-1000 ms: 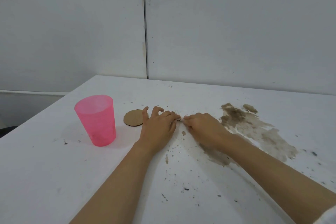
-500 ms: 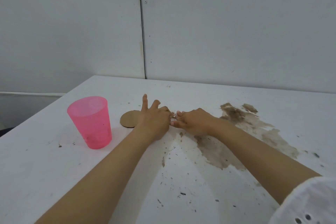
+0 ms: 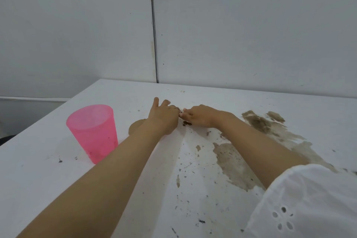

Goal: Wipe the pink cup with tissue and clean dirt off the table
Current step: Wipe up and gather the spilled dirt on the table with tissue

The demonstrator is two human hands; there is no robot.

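Smudged white table; both hands' fingers meet, grip unclear, beside translucent pink cup.

Compared with one second ago, both arms are stretched further out over the table, so the left hand and the right hand now meet, fingertips touching, at a place farther from the person. The left hand and wrist now cover most of the brown cardboard disc, which was fully visible beside the hand before. It seems that something small is pinched between the fingertips, but the view is too blurred to say, and the white sleeve now fills the lower right corner.
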